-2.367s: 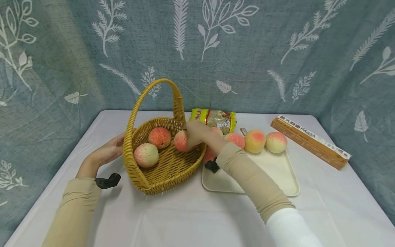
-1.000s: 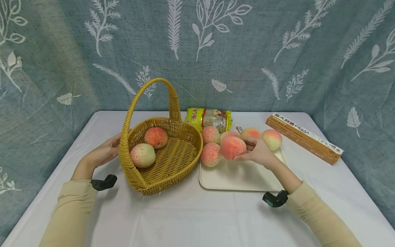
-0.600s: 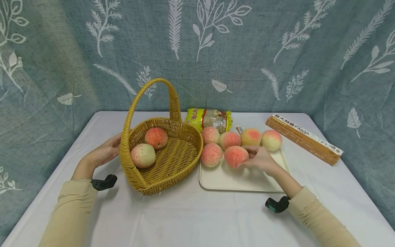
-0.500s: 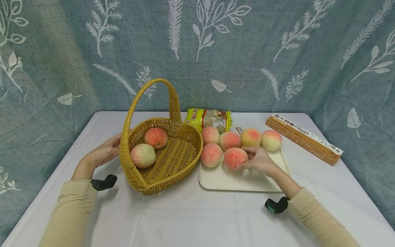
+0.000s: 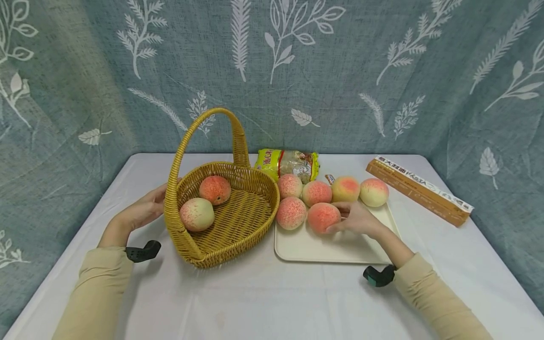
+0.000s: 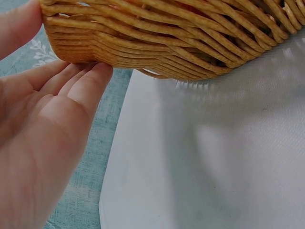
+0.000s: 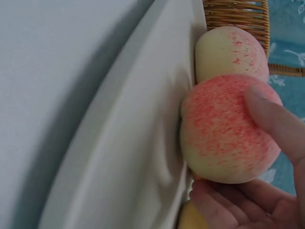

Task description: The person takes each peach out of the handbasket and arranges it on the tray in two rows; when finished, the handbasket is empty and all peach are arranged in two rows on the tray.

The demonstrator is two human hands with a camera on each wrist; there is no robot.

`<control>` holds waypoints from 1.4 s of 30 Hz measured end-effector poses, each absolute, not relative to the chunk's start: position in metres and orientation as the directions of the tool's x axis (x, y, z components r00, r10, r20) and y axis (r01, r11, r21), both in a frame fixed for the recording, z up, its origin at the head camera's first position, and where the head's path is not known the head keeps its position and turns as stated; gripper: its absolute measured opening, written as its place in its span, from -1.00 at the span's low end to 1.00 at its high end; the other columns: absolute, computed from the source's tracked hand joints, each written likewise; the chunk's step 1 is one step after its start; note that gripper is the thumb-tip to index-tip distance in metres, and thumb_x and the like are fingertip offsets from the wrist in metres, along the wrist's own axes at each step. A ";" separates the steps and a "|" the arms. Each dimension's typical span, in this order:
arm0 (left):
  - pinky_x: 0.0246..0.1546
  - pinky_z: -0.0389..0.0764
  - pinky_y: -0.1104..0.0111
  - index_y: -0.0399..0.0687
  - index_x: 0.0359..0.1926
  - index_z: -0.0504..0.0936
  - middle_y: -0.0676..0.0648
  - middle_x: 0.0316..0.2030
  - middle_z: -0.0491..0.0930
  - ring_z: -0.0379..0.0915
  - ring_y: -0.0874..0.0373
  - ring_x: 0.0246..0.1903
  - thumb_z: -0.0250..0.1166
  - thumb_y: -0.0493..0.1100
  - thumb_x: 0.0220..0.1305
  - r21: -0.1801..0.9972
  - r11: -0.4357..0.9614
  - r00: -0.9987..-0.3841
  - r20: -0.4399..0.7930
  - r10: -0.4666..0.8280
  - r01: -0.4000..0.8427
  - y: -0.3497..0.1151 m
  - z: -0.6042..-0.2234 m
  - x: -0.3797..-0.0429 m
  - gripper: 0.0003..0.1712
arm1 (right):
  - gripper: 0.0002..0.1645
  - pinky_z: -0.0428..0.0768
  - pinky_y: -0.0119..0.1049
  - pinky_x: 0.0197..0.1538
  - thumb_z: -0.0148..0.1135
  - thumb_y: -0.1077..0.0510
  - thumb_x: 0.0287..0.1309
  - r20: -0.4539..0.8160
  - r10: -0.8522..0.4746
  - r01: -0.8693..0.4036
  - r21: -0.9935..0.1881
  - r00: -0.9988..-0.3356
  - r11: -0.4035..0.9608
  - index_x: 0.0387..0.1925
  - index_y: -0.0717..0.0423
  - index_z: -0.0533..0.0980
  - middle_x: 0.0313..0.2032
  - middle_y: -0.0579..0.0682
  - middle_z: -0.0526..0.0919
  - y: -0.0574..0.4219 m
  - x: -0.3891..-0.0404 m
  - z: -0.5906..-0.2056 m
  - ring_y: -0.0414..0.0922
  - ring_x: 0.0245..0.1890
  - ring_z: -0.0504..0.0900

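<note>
My right hand [image 5: 357, 218] holds a reddish peach [image 5: 324, 218] at the tray's middle, thumb on one side and fingers on the other. In the right wrist view the held peach [image 7: 231, 129] sits against a paler peach [image 7: 232, 53]. Several more peaches, among them a pink one [image 5: 291, 213] and a yellow one [image 5: 345, 190], lie on the cream tray [image 5: 335, 252]. My left hand [image 5: 142, 212] grips the left side of the wicker basket [image 5: 238, 252], thumb and fingertips against its weave [image 6: 143, 45]. Inside the basket are a red peach [image 5: 215, 190] and a pale peach [image 5: 197, 214].
A clear food bag with yellow ends [image 5: 289, 164] lies behind the tray, close to the basket. A long brown pasta box [image 5: 418, 191] lies at the right. Above the basket rises its tall handle [image 5: 180, 151]. A patterned curtain [image 5: 272, 71] hangs behind the table.
My right hand has carried a peach out of the basket, rightward, and lowered it to the tray among the others. The left hand has stayed at the basket.
</note>
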State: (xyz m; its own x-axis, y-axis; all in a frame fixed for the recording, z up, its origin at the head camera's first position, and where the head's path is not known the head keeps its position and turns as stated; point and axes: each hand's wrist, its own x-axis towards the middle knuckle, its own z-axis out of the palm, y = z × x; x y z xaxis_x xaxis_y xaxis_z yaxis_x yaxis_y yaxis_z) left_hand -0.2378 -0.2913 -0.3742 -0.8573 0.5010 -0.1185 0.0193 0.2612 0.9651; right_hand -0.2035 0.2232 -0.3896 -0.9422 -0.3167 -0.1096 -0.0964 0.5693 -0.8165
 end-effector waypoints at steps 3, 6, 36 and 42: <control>0.01 0.30 0.60 -0.39 0.48 -0.33 -0.46 0.44 -0.26 -0.08 -0.09 0.37 0.12 -0.43 0.15 0.963 0.271 -0.857 -0.125 0.500 0.017 -0.291 -0.374 -0.238 0.03 | -0.17 0.47 0.00 0.15 0.58 0.18 -0.20 -0.064 -0.334 -0.160 -0.782 -0.940 0.602 0.13 0.47 0.46 0.07 0.36 0.56 0.225 -0.203 -0.386 0.27 0.13 0.50; 0.01 0.30 0.60 -0.38 0.48 -0.34 -0.46 0.45 -0.26 -0.09 -0.13 0.38 0.11 -0.44 0.14 0.961 0.276 -0.857 -0.131 0.498 0.013 -0.291 -0.374 -0.239 0.03 | -0.21 0.51 -0.03 0.10 0.58 0.23 -0.22 -0.012 -0.348 -0.212 -0.774 -0.937 0.597 0.09 0.50 0.48 0.04 0.37 0.58 0.226 -0.202 -0.384 0.28 0.10 0.52; 0.01 0.32 0.60 -0.43 0.47 -0.28 -0.49 0.40 -0.16 0.16 0.47 0.09 0.08 -0.47 0.14 0.973 0.229 -0.859 -0.103 0.502 0.018 -0.292 -0.377 -0.239 -0.02 | -0.16 0.43 -0.03 0.18 0.51 0.27 -0.09 -0.059 -0.383 -0.169 -0.828 -0.922 0.534 0.21 0.53 0.36 0.18 0.43 0.43 0.224 -0.203 -0.381 0.28 0.20 0.42; 0.04 0.30 0.60 -0.42 0.48 -0.27 -0.47 0.42 -0.19 0.06 0.09 0.32 0.09 -0.48 0.09 0.967 0.256 -0.861 -0.129 0.491 0.001 -0.292 -0.375 -0.239 0.01 | -0.17 0.41 -0.02 0.20 0.45 0.29 -0.03 -0.031 -0.364 -0.190 -0.809 -0.931 0.556 0.24 0.55 0.31 0.19 0.44 0.42 0.226 -0.207 -0.365 0.29 0.21 0.41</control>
